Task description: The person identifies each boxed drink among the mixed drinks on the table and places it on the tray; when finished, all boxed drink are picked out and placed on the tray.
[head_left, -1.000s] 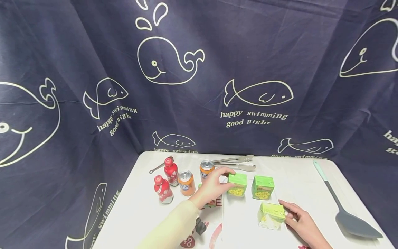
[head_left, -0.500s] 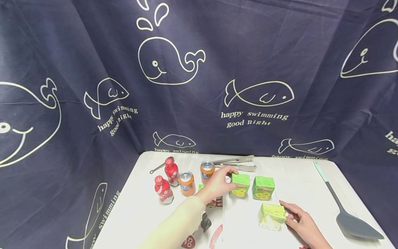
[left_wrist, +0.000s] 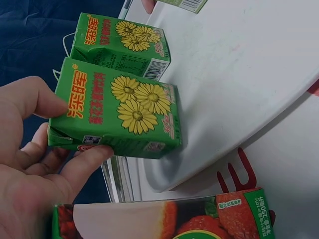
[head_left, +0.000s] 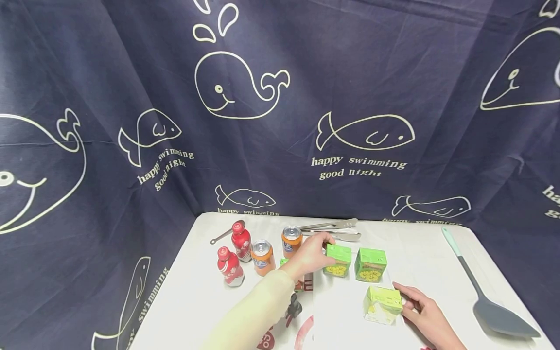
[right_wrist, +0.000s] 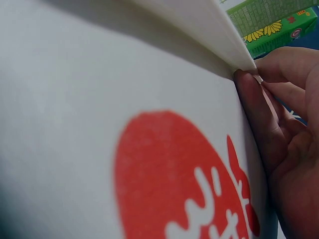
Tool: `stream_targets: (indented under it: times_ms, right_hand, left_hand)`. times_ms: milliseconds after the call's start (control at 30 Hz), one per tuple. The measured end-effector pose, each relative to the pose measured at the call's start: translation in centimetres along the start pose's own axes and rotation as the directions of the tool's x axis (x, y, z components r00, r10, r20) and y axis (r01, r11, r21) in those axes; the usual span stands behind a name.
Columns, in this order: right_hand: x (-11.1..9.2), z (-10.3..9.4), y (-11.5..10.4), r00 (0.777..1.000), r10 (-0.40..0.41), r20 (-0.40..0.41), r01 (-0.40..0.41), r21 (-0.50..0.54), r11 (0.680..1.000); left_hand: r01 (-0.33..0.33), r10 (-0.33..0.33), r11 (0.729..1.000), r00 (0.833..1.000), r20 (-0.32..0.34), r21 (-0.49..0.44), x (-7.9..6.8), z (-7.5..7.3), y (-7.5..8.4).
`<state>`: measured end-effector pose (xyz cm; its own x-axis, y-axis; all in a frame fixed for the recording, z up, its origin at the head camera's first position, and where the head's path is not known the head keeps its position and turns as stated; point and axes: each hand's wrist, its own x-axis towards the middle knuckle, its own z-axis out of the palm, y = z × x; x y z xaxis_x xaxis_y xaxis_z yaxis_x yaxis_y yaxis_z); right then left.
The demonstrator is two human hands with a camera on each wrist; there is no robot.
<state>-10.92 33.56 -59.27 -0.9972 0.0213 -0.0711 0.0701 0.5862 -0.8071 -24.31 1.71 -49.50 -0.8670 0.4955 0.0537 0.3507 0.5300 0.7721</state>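
Note:
My left hand grips a green drink carton with yellow flowers on it, at the left part of a white tray. In the left wrist view, thumb and fingers lie around one end of that carton. A matching carton stands just right of it. A paler yellow-green carton stands nearer, by the tray's right edge. At that edge is my right hand. The right wrist view has its fingers pinching the rim of the tray.
Left of the tray stand two red bottles, two orange cans and a strawberry carton, partly hidden by my left arm. Metal tongs lie behind. A grey turner with a mint handle lies right. A dark whale-print curtain hangs behind.
My left hand has shifted slightly right with the green carton, closer to the matching one, then stayed nearly still. The right hand has kept its place at the tray's edge.

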Motion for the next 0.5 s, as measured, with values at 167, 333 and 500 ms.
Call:
stream_targets:
  times_ms: [167,333,500]
  right_hand:
    - [0.02,-0.01,-0.09,1.0,0.022,0.011,-0.022,-0.003,1.0]
    - [0.1,-0.04,0.04,1.0,0.018,0.007,-0.018,-0.019,1.0]
    - [0.09,0.04,0.2,1.0,-0.018,-0.005,0.018,-0.002,1.0]
  left_hand:
    - [0.018,-0.018,1.0,1.0,-0.006,0.019,0.11,0.0,-0.09]
    - [0.037,-0.037,0.999,0.999,-0.004,0.023,0.02,-0.15,0.03]
    - [0.045,-0.045,0.999,0.999,-0.009,0.024,-0.09,-0.37,0.24]
